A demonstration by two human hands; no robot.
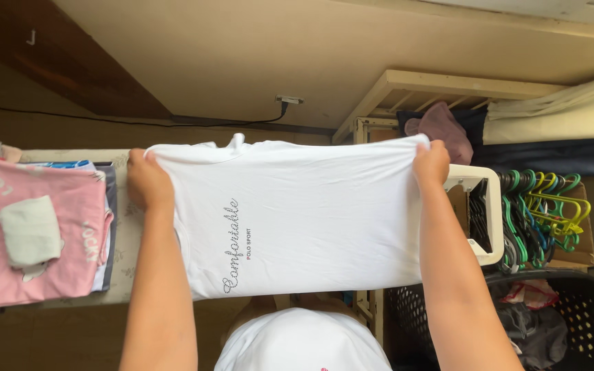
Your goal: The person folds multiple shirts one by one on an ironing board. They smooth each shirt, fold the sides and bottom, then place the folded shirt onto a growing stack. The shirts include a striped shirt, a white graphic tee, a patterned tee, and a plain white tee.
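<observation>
While it is stretched flat between two raised arms, a white T-shirt [297, 213] is held at the centre of the view, its printed lettering running sideways near its nine o'clock half. The left hand [149, 182] is clamped on the shirt's edge at nine o'clock, fingers curled over the cloth. The right hand [432, 165] is closed on the opposite edge at three o'clock, the fabric bunched under its fingers. The cloth is pulled taut between the two grips and hangs clear of the surfaces around it.

At nine o'clock from the shirt, a stack of folded clothes [42, 233] is seen lying on a padded ironing surface [126, 240], with a pink garment on top and a small pale folded cloth [30, 230] resting on it. At twelve o'clock, a black cable [173, 122] is run along the beige wall to a small plug [288, 101]. At two o'clock, a pale wooden rack [407, 86] is seen with a mauve cloth [445, 127] draped on it. At three o'clock, just beyond the right hand, a white plastic bin [493, 206] is stood beside a bunch of green and yellow hangers [544, 206]. At five o'clock, a black laundry basket [586, 309] is seen with crumpled clothing inside. At six o'clock, the wearer's own white top [304, 343] is visible.
</observation>
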